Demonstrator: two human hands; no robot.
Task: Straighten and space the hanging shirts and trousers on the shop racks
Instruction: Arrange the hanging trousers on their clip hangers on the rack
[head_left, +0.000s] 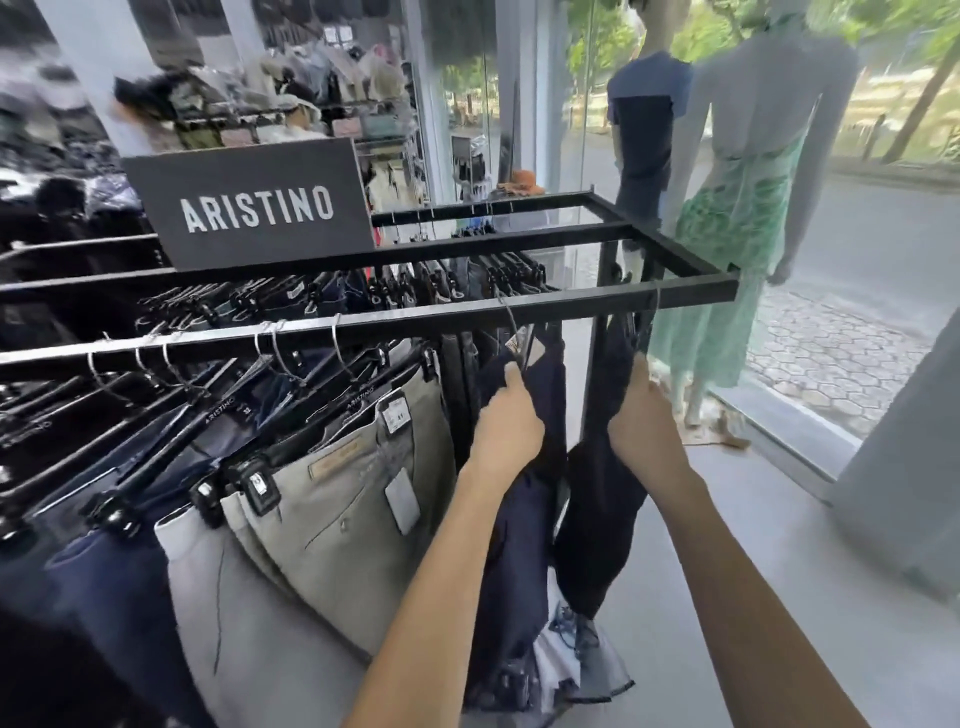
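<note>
Two dark pairs are held at the right end of the front rail, centre of frame. The left hand is curled round the top of the navy trousers. The right hand is curled round the top of the end trousers, just to the right. Whether hanger bars or only cloth are gripped cannot be told. Both pairs hang edge-on from wire hooks over the rail, apart from the packed row at lower left.

Step in hand, as judged: these two are being spaced and squared. To be done well:
- Each pair should be moved by its hanger, not dragged by the cloth, so the clips are not pulled off.
- Hooks should be slid along the rail, kept facing one way, with gaps matched to the rest of the row.
- The end pair should be kept off the upright post.
- The legs are bunched near the floor at bottom centre and should be shaken straight once the hangers are set.
- The beige trousers next in line sit tilted and should be levelled too.

Writing: "ARISTINO" is read in white on the black sign, upper left, and again on the hanger bar above the beige pair. A tag at that waistband carries print too small to be read.
</note>
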